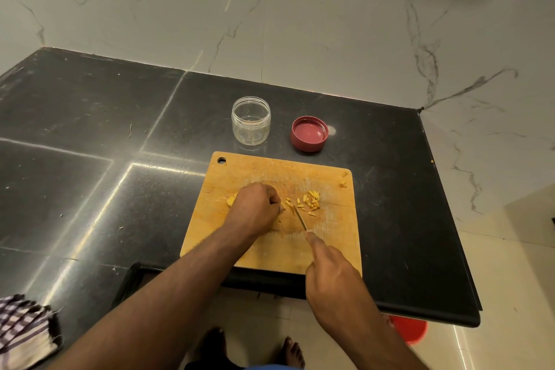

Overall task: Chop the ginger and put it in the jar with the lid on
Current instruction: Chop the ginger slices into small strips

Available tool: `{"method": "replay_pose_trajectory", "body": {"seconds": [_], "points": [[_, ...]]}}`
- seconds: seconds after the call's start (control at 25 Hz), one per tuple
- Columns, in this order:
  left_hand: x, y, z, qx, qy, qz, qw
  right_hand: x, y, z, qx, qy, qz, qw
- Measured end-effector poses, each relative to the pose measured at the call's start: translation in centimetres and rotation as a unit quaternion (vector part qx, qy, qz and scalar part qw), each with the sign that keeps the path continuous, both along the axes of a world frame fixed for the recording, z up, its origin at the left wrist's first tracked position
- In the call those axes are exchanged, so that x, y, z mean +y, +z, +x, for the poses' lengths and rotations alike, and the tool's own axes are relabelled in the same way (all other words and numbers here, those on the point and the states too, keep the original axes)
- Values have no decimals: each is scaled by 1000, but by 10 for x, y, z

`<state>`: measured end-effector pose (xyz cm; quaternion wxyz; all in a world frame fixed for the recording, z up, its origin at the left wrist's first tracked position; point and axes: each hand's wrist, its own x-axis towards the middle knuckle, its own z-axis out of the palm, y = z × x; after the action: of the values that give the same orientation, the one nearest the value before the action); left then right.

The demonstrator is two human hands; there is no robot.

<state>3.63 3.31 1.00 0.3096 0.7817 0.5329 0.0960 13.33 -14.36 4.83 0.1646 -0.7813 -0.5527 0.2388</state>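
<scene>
A wooden cutting board lies on the black counter. My left hand presses down on a piece of ginger, whose yellow end shows to the left of my knuckles. My right hand grips a knife, forefinger along its spine, the blade tip down on the board just right of my left fingers. Several chopped ginger bits lie scattered to the right of the blade. Beyond the board stands a clear, empty jar, open at the top. Its red lid lies upside down to the right.
The black counter ends at an edge just under the board's near side and at the right. A checked cloth lies at the lower left. A red bucket stands on the tiled floor below, near my bare feet. Marble walls close the back.
</scene>
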Motion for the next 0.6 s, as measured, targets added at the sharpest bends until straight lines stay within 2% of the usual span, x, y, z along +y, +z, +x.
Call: {"method": "replay_pose_trajectory", "body": {"seconds": [0.2, 0.6], "points": [[-2, -1, 0, 1, 4, 5, 1000, 10, 4, 1, 41, 2, 24, 999], [0, -1, 0, -12, 11, -6, 1000, 33, -6, -3, 5, 37, 6, 999]]}}
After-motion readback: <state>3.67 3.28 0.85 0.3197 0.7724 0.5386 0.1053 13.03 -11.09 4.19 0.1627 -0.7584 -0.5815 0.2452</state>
